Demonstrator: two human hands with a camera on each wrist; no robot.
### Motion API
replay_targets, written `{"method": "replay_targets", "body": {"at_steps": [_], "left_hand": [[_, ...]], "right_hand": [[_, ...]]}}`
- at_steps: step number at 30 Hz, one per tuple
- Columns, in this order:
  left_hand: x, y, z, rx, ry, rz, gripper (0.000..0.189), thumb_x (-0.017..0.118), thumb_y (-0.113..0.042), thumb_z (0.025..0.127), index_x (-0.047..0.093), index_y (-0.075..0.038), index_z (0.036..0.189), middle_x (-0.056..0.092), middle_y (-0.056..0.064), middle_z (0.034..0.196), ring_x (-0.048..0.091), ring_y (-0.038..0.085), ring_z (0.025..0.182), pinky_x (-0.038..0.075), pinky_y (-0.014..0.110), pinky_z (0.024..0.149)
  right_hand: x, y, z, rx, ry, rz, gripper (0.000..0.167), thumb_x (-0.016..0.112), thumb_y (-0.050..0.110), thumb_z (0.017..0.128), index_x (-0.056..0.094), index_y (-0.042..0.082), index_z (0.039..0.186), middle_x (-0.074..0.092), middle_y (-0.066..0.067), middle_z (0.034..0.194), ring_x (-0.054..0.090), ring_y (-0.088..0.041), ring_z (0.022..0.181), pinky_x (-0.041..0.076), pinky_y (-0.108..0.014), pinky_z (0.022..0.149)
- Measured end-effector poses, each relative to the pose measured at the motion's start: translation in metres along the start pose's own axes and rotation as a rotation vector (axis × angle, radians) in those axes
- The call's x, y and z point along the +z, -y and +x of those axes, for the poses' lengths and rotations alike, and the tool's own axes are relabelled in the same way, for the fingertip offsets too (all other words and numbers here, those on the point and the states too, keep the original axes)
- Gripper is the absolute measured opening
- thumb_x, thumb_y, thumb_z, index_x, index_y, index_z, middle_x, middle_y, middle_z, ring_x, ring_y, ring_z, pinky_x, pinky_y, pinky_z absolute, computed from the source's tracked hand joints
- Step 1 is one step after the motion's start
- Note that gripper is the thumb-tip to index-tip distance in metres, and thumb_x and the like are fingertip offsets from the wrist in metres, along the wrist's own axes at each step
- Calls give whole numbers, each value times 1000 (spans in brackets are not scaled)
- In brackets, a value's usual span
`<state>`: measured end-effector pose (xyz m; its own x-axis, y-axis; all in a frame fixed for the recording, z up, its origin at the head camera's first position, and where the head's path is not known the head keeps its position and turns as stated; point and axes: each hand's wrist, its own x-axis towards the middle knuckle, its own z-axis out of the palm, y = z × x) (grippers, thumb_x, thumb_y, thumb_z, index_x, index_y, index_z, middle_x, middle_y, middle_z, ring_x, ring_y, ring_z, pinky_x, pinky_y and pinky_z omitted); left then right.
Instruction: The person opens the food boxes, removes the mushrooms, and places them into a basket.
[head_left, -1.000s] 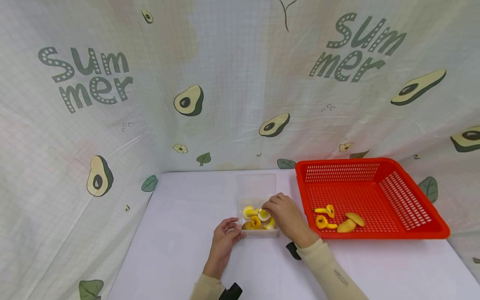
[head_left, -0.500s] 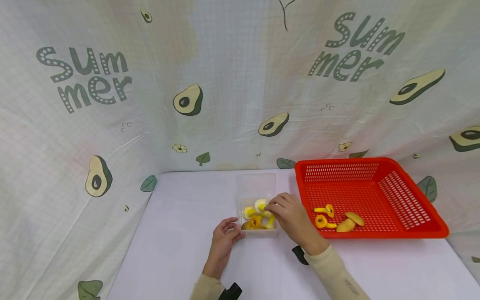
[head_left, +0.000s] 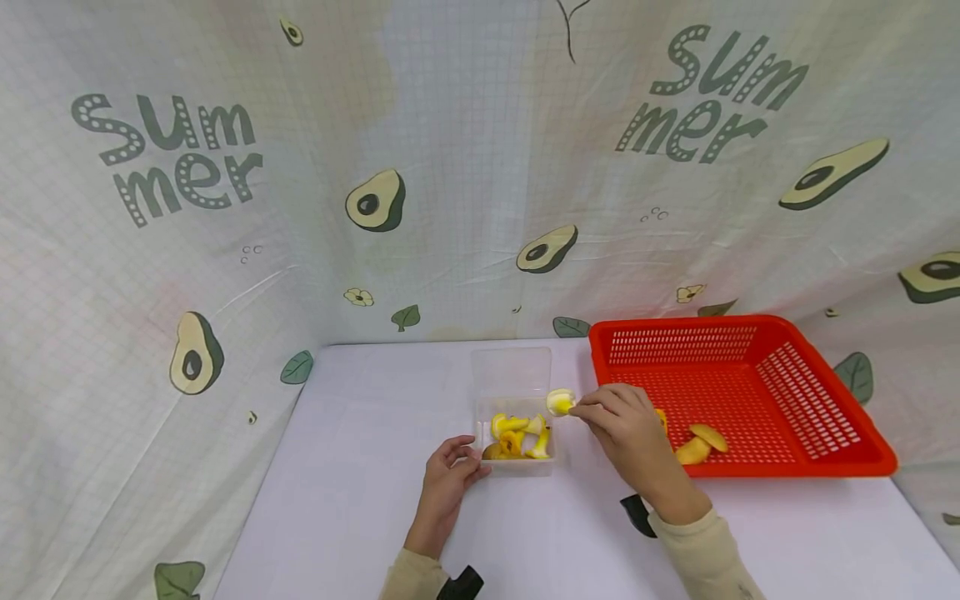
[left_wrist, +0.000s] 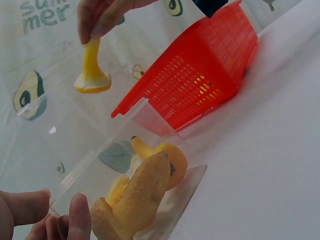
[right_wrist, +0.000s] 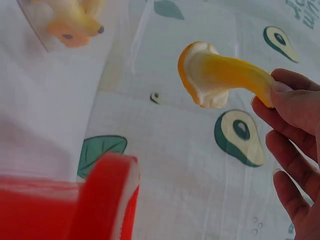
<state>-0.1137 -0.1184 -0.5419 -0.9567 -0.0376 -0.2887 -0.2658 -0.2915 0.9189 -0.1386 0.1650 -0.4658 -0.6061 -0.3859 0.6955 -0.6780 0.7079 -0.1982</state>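
In the head view my right hand [head_left: 633,437] pinches a yellow-and-white toy mushroom [head_left: 560,402] by the end of its stem, in the air between the clear box and the red basket. The right wrist view shows its pale cap [right_wrist: 197,75] pointing away from the fingers. My left hand [head_left: 452,475] holds the near left corner of the clear plastic box [head_left: 517,468], thumb and fingers at its wall. Several yellow mushrooms [head_left: 538,446] and a brown one [left_wrist: 142,195] lie inside the box. Its lid [head_left: 512,371] lies folded open behind it.
A red plastic basket [head_left: 813,460] stands on the white table [head_left: 360,467] to the right. A brown mushroom [head_left: 696,448] and a partly hidden yellow one [head_left: 662,419] lie in it. A printed curtain [head_left: 450,150] hangs behind the table.
My right hand has lifted the yellow-and-white mushroom out of the box and carried it right, toward the basket. My left hand has stayed at the box corner.
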Motion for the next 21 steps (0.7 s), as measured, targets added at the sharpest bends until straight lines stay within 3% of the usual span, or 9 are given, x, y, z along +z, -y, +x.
{"method": "replay_targets", "body": {"at_steps": [6, 21], "left_hand": [[2, -1, 0, -2, -5, 10, 38, 62, 10, 99, 50, 16, 135, 55, 6, 101, 61, 14, 83, 66, 28, 83], [3, -1, 0, 7, -7, 8, 38, 62, 12, 100, 49, 17, 135, 55, 5, 100, 61, 13, 82, 66, 27, 82]], "right_hand": [[-22, -17, -9, 49, -60, -35, 40, 94, -8, 63, 82, 6, 99, 76, -7, 98, 64, -30, 97, 49, -42, 80], [-70, -57, -42, 242, -68, -154, 38, 91, -14, 66, 80, 0, 100, 74, -16, 97, 60, -38, 99, 46, -50, 82]]}}
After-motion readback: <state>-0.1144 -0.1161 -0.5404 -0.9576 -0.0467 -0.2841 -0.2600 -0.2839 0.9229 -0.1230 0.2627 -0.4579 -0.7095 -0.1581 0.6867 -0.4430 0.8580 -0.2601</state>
